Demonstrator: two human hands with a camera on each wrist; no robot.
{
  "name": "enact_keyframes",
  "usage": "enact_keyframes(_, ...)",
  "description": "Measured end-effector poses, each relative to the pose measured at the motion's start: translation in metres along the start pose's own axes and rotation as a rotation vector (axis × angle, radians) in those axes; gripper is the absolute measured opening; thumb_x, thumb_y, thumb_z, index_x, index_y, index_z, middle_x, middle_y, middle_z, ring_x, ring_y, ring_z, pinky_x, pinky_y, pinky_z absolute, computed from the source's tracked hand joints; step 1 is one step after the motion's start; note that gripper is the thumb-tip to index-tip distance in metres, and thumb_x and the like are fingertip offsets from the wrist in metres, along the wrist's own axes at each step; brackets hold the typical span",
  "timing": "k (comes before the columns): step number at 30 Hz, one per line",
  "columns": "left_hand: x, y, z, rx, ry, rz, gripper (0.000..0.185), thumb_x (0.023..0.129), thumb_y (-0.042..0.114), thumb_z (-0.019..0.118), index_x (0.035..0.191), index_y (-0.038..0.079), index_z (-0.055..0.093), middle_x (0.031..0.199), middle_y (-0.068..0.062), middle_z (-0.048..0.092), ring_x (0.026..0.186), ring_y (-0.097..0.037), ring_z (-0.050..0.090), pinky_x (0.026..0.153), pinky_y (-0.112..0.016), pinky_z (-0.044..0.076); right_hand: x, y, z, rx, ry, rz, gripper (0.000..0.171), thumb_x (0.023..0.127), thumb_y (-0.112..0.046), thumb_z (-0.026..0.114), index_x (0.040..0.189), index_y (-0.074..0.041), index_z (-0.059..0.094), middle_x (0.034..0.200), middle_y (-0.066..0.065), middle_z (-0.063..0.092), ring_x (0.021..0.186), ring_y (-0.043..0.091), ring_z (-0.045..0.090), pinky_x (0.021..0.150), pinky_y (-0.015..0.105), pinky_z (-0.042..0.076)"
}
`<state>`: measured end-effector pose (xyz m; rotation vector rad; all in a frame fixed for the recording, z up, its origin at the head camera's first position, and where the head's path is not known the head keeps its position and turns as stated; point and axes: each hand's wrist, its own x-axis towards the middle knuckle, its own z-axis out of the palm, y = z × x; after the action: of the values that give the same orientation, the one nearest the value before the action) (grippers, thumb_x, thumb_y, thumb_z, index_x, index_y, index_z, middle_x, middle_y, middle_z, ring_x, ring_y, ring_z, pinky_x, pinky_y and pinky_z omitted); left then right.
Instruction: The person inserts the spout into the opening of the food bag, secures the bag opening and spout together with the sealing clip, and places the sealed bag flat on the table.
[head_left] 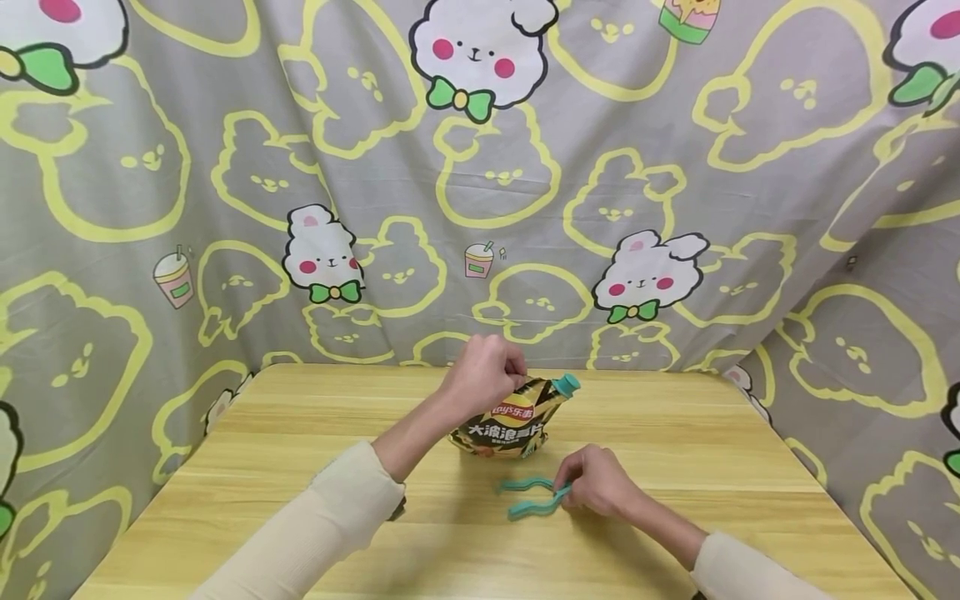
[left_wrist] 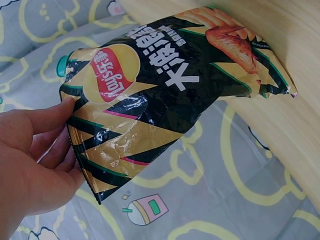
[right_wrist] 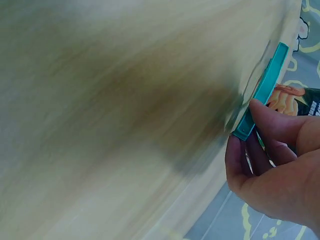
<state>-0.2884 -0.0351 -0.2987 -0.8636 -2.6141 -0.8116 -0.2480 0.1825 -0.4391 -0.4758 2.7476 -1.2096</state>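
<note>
A black and gold Lay's chip bag (head_left: 506, 429) stands on the table, its top edge pinched by my left hand (head_left: 480, 375). The left wrist view shows thumb and fingers on either side of that edge of the chip bag (left_wrist: 165, 95). A teal cap-like piece (head_left: 567, 384) sits at the bag's upper right corner. In front of the bag, my right hand (head_left: 597, 482) pinches one end of a wavy teal bag clip (head_left: 534, 507), whose two arms are spread apart. The right wrist view shows thumb and fingertips gripping the clip (right_wrist: 271, 75) close to the tabletop.
The light wooden table (head_left: 375, 533) spreads around the bag and the hands. A grey patterned curtain (head_left: 405, 183) with cartoon animals hangs behind it and along both sides.
</note>
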Motion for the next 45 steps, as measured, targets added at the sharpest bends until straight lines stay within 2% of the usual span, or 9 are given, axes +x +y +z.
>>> enact_keyframes(11, 0.002, 0.001, 0.000, 0.013, 0.012, 0.005, 0.012, 0.085, 0.001, 0.077, 0.078, 0.010, 0.079, 0.075, 0.001, 0.075, 0.067, -0.009, 0.069, 0.066, -0.024, 0.058, -0.001, -0.003, -0.023, -0.001, 0.048, 0.007, 0.021, 0.065, 0.013, 0.073, 0.073, -0.006, 0.074, 0.071, 0.006, 0.072, 0.067, 0.014, 0.061, 0.066, 0.028, 0.052)
enact_keyframes(16, 0.003, 0.001, -0.001, 0.007, 0.005, 0.003, 0.011, 0.086, 0.001, 0.077, 0.079, 0.010, 0.080, 0.076, 0.000, 0.076, 0.068, -0.009, 0.069, 0.067, -0.024, 0.058, 0.001, -0.005, -0.036, -0.001, 0.053, 0.021, 0.021, 0.067, 0.013, 0.070, 0.075, -0.005, 0.074, 0.073, 0.010, 0.073, 0.066, 0.016, 0.063, 0.065, 0.030, 0.053)
enact_keyframes(22, 0.002, 0.000, -0.002, 0.003, 0.002, -0.008, 0.010, 0.086, 0.001, 0.076, 0.080, 0.009, 0.080, 0.078, -0.001, 0.076, 0.069, -0.010, 0.070, 0.067, -0.024, 0.058, 0.003, -0.009, -0.051, -0.034, 0.064, 0.044, 0.017, 0.069, 0.010, 0.073, 0.074, -0.006, 0.073, 0.070, 0.005, 0.071, 0.068, 0.014, 0.061, 0.065, 0.030, 0.052)
enact_keyframes(28, 0.002, 0.000, -0.003, 0.000, 0.005, -0.011, 0.010, 0.086, 0.001, 0.076, 0.080, 0.009, 0.080, 0.077, -0.001, 0.076, 0.069, -0.010, 0.070, 0.067, -0.024, 0.058, 0.002, -0.011, -0.067, -0.028, 0.042, 0.098, 0.014, 0.072, 0.008, 0.075, 0.077, -0.005, 0.073, 0.072, 0.005, 0.070, 0.070, 0.016, 0.062, 0.064, 0.030, 0.052)
enact_keyframes(45, 0.003, 0.000, -0.002, 0.008, -0.004, -0.009, 0.012, 0.086, -0.001, 0.075, 0.080, 0.009, 0.080, 0.076, 0.000, 0.076, 0.067, -0.009, 0.069, 0.067, -0.024, 0.058, 0.001, -0.014, -0.108, -0.103, 0.054, 0.105, 0.009, 0.077, 0.002, 0.078, 0.080, -0.005, 0.073, 0.075, 0.003, 0.072, 0.076, 0.017, 0.061, 0.068, 0.032, 0.051)
